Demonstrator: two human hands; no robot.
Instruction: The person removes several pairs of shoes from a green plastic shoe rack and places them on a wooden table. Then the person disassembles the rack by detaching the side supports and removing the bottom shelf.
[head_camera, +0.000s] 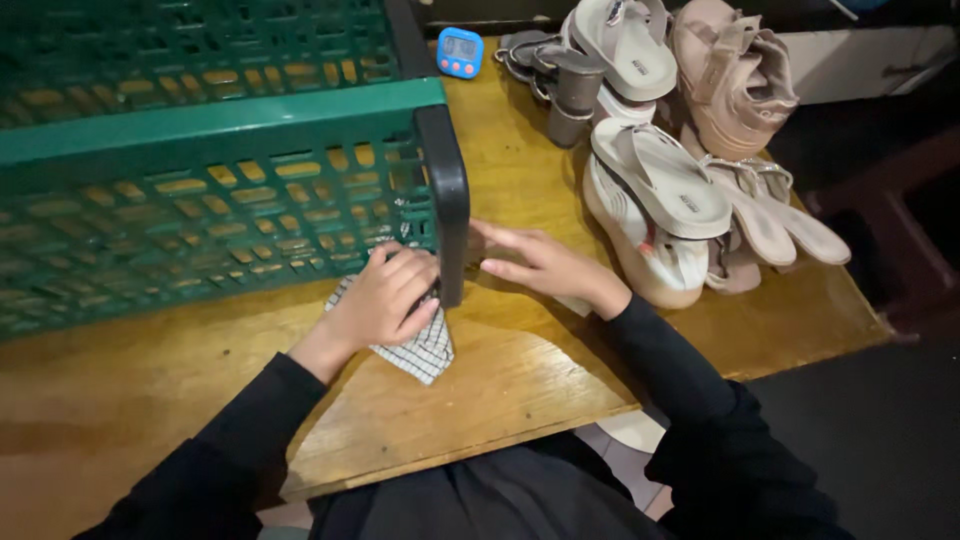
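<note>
Left hand (385, 300) curled tight on checked cloth (415, 350), pressing it against black corner post (447, 205) of green crate (200, 190), near side; right hand (535, 265) flat, fingers extended, empty, resting on table (520, 380) beside post; wiping appears underway at the post's foot, upper post seemingly untouched; sandals (660, 200) piled right, blue timer (460, 52) far

Dim, warm light falls from above onto the wooden table (520, 370), leaving the floor right of it nearly black. A soft sheen lies on the wood near the green crate (200, 200). Edges bend slightly; focus is soft throughout.
</note>
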